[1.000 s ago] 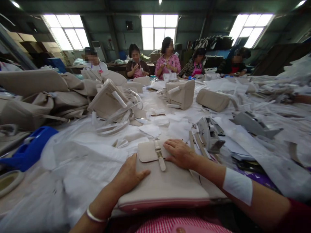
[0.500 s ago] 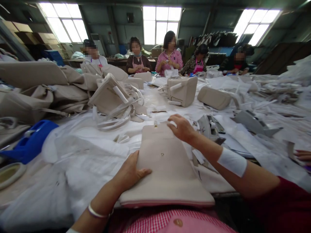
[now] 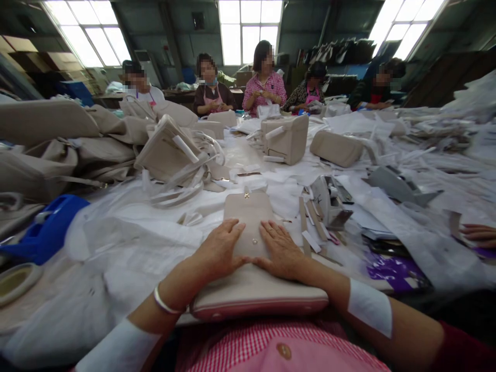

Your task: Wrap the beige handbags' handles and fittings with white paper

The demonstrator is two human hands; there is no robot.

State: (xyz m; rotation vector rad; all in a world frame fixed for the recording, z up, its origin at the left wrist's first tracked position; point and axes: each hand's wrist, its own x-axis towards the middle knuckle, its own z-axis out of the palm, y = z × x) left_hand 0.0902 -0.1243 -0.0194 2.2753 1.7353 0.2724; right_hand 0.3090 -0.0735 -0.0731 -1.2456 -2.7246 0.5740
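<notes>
A beige bag [image 3: 267, 287] lies flat in front of me at the table's near edge, its narrower end pointing away. Near that far end is a small gold clasp [image 3: 247, 195], and a round metal stud [image 3: 254, 241] shows between my hands. My left hand [image 3: 221, 247] rests on the bag's left side, fingers spread. On the right side my right hand [image 3: 282, 249] lies flat with its fingers apart. Both thumbs point inward, close to each other. Neither hand grips anything.
Beige bags [image 3: 166, 150] pile up at left, and another bag [image 3: 287, 138] stands beyond. A blue tape dispenser [image 3: 50, 227] is at left, a grey one [image 3: 331, 201] at right. Several people sit across the table; a person's hand [image 3: 480, 233] shows at far right.
My right hand has come down from the bag's far right corner onto its surface. My left hand has shifted slightly forward and right, and its fingers now lie over the bag.
</notes>
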